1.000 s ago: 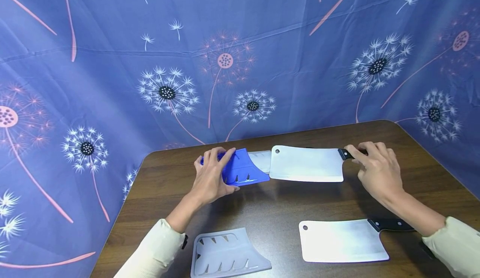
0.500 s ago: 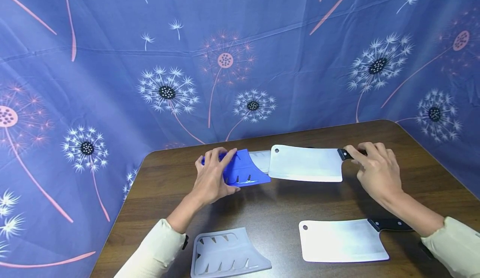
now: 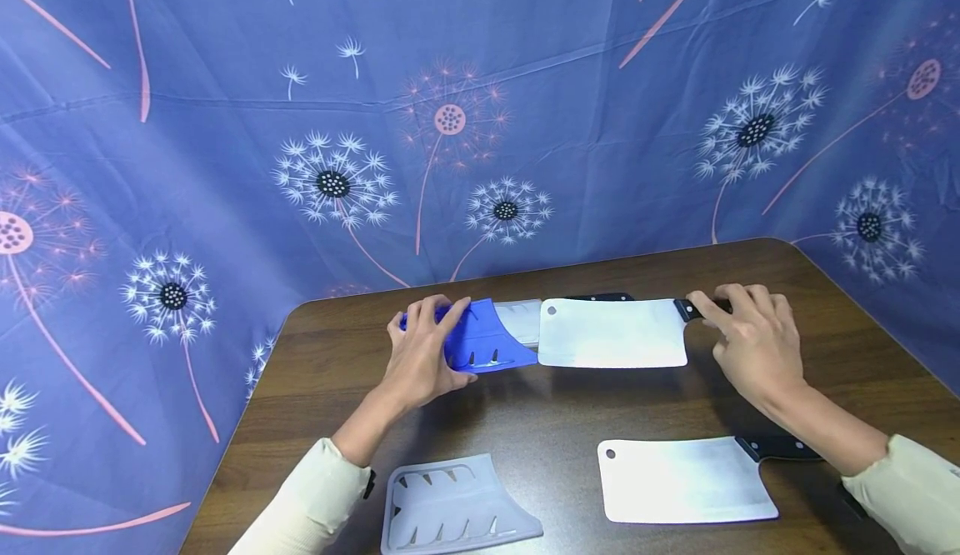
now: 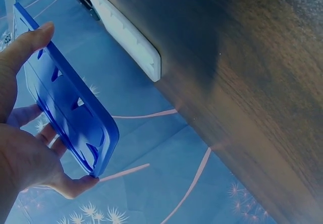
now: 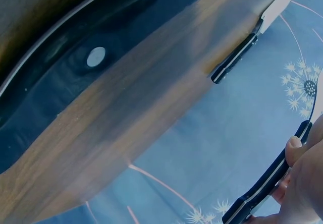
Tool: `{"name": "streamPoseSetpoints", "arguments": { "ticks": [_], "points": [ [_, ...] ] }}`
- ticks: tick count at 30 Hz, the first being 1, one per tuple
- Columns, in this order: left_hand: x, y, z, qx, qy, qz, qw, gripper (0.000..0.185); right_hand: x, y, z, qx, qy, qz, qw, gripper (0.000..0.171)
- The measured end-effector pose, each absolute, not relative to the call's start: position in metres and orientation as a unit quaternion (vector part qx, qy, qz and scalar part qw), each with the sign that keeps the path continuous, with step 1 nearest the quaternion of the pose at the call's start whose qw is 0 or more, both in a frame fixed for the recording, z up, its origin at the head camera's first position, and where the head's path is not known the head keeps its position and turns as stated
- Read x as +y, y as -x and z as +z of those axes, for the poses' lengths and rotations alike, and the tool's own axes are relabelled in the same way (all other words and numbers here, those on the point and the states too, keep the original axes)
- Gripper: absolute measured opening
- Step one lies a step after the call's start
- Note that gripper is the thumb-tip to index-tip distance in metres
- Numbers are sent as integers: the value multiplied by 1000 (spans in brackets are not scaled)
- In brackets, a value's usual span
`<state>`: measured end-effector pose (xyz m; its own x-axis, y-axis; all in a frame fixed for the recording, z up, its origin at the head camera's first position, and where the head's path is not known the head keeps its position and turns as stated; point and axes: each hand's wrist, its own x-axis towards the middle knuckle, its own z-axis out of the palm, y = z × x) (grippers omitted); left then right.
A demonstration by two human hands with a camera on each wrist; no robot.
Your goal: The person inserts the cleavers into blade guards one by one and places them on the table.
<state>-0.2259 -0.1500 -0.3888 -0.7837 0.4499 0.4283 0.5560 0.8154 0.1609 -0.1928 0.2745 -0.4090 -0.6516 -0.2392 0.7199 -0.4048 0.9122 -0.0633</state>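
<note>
In the head view my left hand (image 3: 420,355) grips a blue plastic blade guard (image 3: 483,342) by its closed end, thumb below and fingers over the top. Its slotted face and open end point right. My right hand (image 3: 757,342) holds a cleaver (image 3: 615,334) by its black riveted handle (image 5: 267,178), blade flat toward the camera. The blade's tip end, with its round hole, meets the guard's open end in this view. From the left wrist, the blue guard (image 4: 75,103) is seen raised off the table, with fingers spread around its edges.
Behind the held pair lies a pale guard (image 3: 519,320) with a black knife handle (image 3: 600,297) showing. A grey slotted guard (image 3: 457,505) lies at the front left of the wooden table (image 3: 555,405). A second cleaver (image 3: 682,482) lies front right. Patterned blue cloth (image 3: 600,163) hangs behind.
The cleaver in my right hand has dipped slightly, uncovering the black handle behind it. The blue guard has shifted a touch left since half a second ago.
</note>
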Motion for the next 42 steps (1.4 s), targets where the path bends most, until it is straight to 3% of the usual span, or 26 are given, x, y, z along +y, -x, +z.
{"name": "streamPoseSetpoints", "arguments": {
  "ticks": [24,31,42],
  "points": [
    [-151,226,-389,-926,312,-65,204,109,264,195,-405,-905,-207,36,371,82],
    [-152,225,-392,-925,308,-71,212,109,262,197,-404,-900,-210,35,381,76],
    [-154,224,-393,-930,281,-95,218,107,261,191,-409,-914,-173,43,364,82]
  ]
}}
